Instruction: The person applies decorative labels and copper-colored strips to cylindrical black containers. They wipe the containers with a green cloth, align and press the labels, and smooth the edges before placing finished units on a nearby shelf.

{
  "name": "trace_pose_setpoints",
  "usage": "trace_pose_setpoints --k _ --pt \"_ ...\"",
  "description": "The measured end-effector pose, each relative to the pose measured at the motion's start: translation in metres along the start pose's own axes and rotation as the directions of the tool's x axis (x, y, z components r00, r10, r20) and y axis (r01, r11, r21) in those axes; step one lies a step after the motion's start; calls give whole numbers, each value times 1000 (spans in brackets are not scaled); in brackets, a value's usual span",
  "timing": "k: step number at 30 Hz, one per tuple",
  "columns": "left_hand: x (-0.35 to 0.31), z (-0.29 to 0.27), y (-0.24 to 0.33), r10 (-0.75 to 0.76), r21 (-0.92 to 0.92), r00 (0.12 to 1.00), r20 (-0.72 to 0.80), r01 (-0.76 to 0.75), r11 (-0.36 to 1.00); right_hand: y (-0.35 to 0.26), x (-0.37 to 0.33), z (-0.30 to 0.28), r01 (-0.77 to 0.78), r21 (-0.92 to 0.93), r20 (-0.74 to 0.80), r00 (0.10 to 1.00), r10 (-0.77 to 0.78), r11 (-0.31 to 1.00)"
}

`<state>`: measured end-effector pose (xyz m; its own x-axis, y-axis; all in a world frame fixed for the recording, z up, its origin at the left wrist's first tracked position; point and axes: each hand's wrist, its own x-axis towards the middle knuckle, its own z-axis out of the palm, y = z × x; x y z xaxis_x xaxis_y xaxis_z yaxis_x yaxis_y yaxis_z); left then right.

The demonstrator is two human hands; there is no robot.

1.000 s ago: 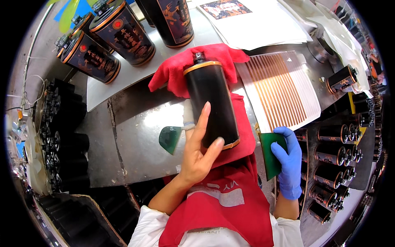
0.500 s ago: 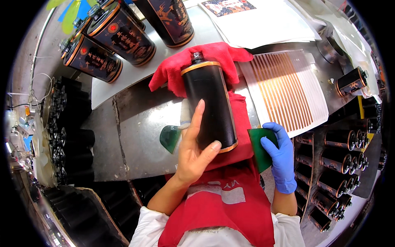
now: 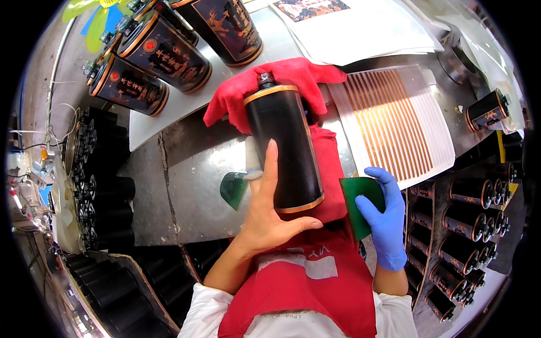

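Observation:
A black bottle [image 3: 286, 149] with copper-coloured bands lies on a red cloth [image 3: 332, 174], its neck pointing away from me. At its lower left is my bare left hand [image 3: 264, 214], open. The index finger runs along the bottle's side, and the thumb stretches below its base without gripping it. Pale covers show on other fingers, partly hidden beside the bottle. My right hand [image 3: 383, 211], in a blue glove, is closed on a flat green scraper [image 3: 359, 208] just right of the bottle. Another green scraper [image 3: 232, 189] rests on the metal table left of my left hand.
Several decorated bottles [image 3: 166, 53] stand at the far left. To the right lies a sheet of copper strips [image 3: 389, 124], with white paper [image 3: 360, 36] behind it. A small decorated bottle [image 3: 487, 110] lies at the right edge. Racked bottles [image 3: 470, 191] flank the table.
The bottle has turned slightly, and its base has shifted a little left and nearer me. My left thumb has come off the bottle and moved right, below the base. The right hand still grips its scraper.

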<state>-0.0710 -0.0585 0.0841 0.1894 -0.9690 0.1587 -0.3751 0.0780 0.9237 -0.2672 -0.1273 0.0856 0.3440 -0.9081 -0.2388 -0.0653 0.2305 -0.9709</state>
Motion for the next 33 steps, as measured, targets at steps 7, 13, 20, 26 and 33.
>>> trace_pose_setpoints --k 7,13,20,26,33 --pt "2 3 -20 211 251 976 -54 -191 949 -18 -25 46 319 -426 148 948 -283 846" --pt "0 0 0 209 488 977 -35 -166 857 -4 -31 16 100 -220 -225 963 -150 970" --pt "7 -1 -8 250 471 968 40 -238 849 -4 -22 38 208 -276 66 978 -197 938" --pt "-18 -5 -51 265 234 962 56 -271 934 25 -8 25 100 -149 -16 995 -103 984" --pt "-32 -12 -40 125 498 992 -27 -95 862 18 -4 11 123 -249 -157 974 -166 961"
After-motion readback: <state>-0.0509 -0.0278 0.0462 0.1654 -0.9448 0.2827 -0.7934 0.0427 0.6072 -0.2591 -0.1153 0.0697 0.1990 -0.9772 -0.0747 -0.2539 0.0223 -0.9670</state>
